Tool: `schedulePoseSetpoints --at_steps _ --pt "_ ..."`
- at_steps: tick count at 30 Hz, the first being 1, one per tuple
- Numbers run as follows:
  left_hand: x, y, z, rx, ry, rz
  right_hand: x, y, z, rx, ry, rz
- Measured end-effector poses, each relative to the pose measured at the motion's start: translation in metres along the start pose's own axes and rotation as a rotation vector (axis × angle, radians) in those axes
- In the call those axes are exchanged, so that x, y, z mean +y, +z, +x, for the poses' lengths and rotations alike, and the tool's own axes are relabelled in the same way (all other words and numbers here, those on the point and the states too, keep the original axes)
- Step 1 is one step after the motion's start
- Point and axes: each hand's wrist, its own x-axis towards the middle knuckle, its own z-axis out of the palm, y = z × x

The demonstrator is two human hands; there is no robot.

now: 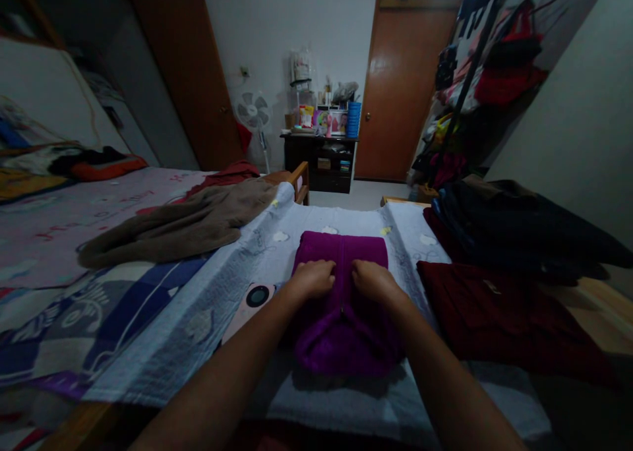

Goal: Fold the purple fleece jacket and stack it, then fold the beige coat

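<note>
A purple zipped garment (pixel 342 250), folded into a compact block, lies on the light blue patterned sheet (pixel 208 332). My left hand (pixel 315 278) rests on its left half with the fingers curled down against the cloth. On the other side of the zip, my right hand (pixel 370 279) presses its curled fingers on the fabric. Whether either hand pinches the cloth is hidden. Beside my left forearm lies a pale pink phone (pixel 250 306) with a round dark camera ring.
A dark red folded garment (pixel 499 306) lies at the right, below a stack of dark clothes (pixel 509 220). A brown garment (pixel 182 223) is spread at the left. Farther back stand a fan (pixel 254 111) and a black cabinet (pixel 297 157).
</note>
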Motion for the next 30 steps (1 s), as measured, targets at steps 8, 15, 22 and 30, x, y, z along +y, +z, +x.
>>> schedulePoseSetpoints --at_steps 8,15,22,30 --pt "0.011 0.024 0.059 0.405 -0.2 0.038 0.004 0.022 0.061 0.418 0.131 0.062" --pt "-0.002 0.072 0.065 0.533 -0.212 0.098 0.015 0.067 0.062 0.41 0.159 0.015" --pt "-0.004 0.077 0.066 0.504 -0.221 0.107 0.015 0.07 0.064 0.327 0.187 -0.009" --pt "-0.004 0.077 0.066 0.464 -0.232 0.094 0.014 0.071 0.065 0.282 0.197 -0.008"
